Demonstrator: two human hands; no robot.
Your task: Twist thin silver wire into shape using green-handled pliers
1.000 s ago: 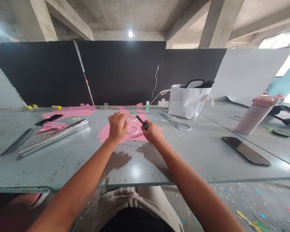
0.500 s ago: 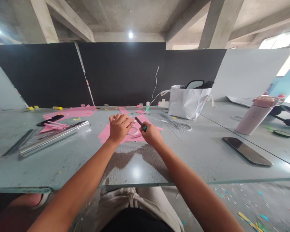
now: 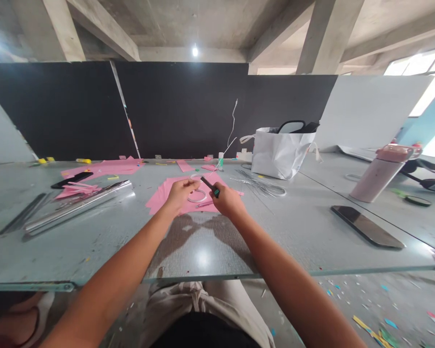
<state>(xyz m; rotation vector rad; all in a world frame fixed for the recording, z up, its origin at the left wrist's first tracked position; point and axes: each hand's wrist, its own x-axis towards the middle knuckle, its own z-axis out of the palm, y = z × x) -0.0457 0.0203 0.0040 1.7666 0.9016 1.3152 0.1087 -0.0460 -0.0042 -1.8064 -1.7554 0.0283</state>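
Observation:
My left hand [image 3: 181,191] is closed in a pinch. A thin white wire [image 3: 224,153] rises from near its fingertips, slanting up to the right; its lower end is hard to make out. My right hand [image 3: 229,198] grips a dark, slim utility knife [image 3: 209,184] with a green patch, its tip angled toward the left fingertips. Beneath both hands lie pink paper sheets [image 3: 159,199]. A white ring [image 3: 203,197] rests on the sheets just below the left fingers, and a small pink stick [image 3: 204,204] lies beside it.
Loose wires [image 3: 257,183] lie to the right, before a white bag [image 3: 282,154]. Farther right are a phone [image 3: 366,226] and a pink bottle [image 3: 380,174]. A silver foil roll [image 3: 79,208] and a black object [image 3: 71,180] lie left. A dark partition [image 3: 184,111] stands behind.
My left hand has lowered and its raised fingers have folded into a pinch, uncovering more of the white ring. The white wire has shifted slightly left. My right hand keeps the knife nearly in place.

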